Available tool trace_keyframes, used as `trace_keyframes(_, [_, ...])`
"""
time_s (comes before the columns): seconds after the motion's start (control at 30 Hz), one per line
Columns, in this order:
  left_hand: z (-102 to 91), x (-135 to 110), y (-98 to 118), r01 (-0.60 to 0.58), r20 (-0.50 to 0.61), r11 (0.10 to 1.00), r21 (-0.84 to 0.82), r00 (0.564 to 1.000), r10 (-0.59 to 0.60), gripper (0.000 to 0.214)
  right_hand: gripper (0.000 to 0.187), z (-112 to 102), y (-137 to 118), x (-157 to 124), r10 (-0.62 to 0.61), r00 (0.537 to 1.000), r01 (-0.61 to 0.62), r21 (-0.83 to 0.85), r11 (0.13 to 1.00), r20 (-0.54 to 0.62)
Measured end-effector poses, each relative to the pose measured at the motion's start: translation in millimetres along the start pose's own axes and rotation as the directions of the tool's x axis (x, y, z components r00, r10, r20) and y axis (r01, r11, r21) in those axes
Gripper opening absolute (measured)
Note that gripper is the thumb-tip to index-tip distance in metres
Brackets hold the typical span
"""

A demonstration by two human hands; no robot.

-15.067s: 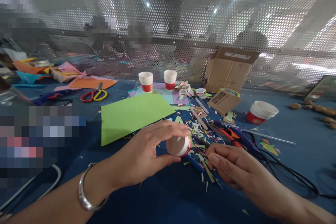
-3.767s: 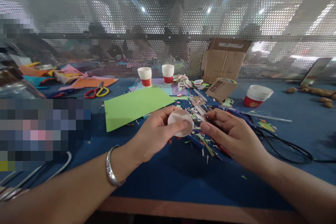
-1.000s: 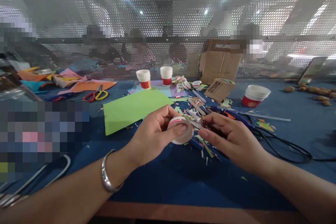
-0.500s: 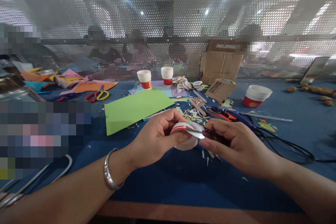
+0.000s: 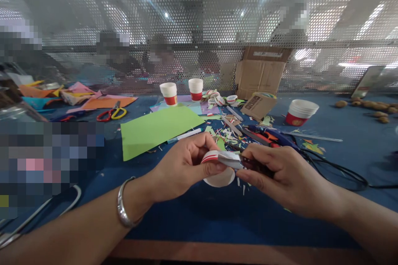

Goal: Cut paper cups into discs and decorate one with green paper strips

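My left hand (image 5: 180, 169), with a silver bangle on its wrist, is closed on a cut-down paper cup (image 5: 219, 179) with white sides and red stripes. Its round, pale end faces down towards me. Fingers and thumb pinch its striped wall. My right hand (image 5: 280, 174) is closed around a dark-handled cutting tool (image 5: 257, 165). The tool's metal blade lies against the cup's edge between my hands. Whether it is a knife or scissors is hidden by the fingers. Paper scraps (image 5: 228, 134) lie on the blue table just behind both hands.
Green paper (image 5: 161, 130), a marker (image 5: 189, 133) and red-and-yellow scissors (image 5: 112, 112) lie left. Stacked paper cups (image 5: 301, 112) stand right, more at the back. A blue glue gun (image 5: 284, 137) with a black cable (image 5: 342, 174) sits behind my right hand. A cardboard box (image 5: 263, 76) stands behind.
The cup piece has tilted, showing more of its round end. The tool has shifted slightly along its edge. The whole view has moved a little, and the marker shows more.
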State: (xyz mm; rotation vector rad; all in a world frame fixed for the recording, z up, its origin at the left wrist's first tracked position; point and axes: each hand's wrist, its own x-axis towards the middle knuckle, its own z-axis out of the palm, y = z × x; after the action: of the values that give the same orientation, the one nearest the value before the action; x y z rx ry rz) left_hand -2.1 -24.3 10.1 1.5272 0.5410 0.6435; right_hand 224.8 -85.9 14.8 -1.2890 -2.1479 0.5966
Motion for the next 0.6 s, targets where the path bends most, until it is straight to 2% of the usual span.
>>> trace_keyframes(0.33, [-1.6, 1.9, -0.9, 0.175, -0.027, 0.981, -0.081, 0.984, -0.178, 0.033, 0.034, -1.4, 1.9, 2.5, 0.020, 1.000, -0.019, -0.025, 1.000, 0.015])
trace_keyframes(0.6, [-3.9, 0.6, 0.9, 0.163, -0.029, 0.986, 0.017, 0.986, -0.163, 0.034, 0.035, -2.8, 1.7, 4.5, 0.027, 0.999, -0.027, -0.024, 0.999, 0.036])
